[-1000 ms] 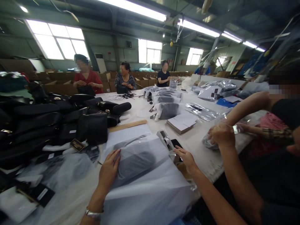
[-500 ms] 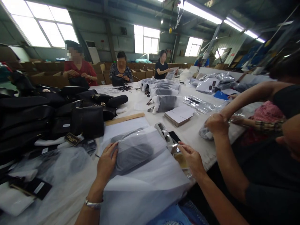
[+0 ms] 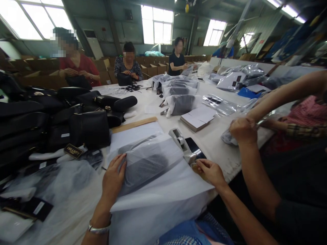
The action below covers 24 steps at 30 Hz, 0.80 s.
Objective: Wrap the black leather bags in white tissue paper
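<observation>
My left hand (image 3: 114, 177) lies with its fingers spread on the left edge of a dark bag (image 3: 145, 166), which shows through thin white wrapping paper (image 3: 163, 189). The paper spreads over the near table edge toward my lap. My right hand (image 3: 211, 172) is closed in a pinch at the near end of a grey tape dispenser (image 3: 181, 143), just right of the wrapped bag. A strip of clear tape seems to be between its fingertips, though it hardly shows. A small yellowish dish (image 3: 198, 169) is partly hidden under those fingers. Beside the dispenser lies a black phone (image 3: 195, 148).
Black bags (image 3: 89, 131) are heaped on the left, with clear plastic (image 3: 66, 190) nearer. Wrapped bags (image 3: 182, 104) stand in a row beyond a stack of white cards (image 3: 198, 117). A co-worker's arm (image 3: 245, 136) is close on the right; others sit across the table.
My right hand has closed its fingers into a pinch beside the tape dispenser. My left hand stays on the wrapped bag. The view has tilted down slightly, and the co-worker's hand shifted on the right.
</observation>
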Available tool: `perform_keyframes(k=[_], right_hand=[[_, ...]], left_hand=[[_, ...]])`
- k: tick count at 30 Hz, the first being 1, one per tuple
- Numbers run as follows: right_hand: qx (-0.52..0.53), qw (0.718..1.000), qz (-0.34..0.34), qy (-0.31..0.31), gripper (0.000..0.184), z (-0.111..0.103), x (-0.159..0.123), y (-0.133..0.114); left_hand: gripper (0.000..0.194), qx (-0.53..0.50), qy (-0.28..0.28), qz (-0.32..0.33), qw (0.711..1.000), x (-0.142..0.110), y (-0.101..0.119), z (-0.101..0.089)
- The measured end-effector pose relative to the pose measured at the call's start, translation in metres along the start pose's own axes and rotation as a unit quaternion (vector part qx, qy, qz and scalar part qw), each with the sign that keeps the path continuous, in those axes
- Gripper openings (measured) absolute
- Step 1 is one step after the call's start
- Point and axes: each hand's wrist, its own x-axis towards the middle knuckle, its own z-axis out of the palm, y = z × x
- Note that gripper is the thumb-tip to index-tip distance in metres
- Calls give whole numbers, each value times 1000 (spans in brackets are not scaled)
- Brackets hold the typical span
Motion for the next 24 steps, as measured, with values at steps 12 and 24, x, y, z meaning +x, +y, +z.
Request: perform_keyframes(k=[12, 24], right_hand=[[-400, 855, -318, 90, 33, -54, 14, -4], [-315, 788, -523, -80, 27, -4, 19, -92]], left_hand=[[44, 0, 4, 4, 1000, 4, -10, 5], [43, -32, 5, 2, 999, 1, -16, 6]])
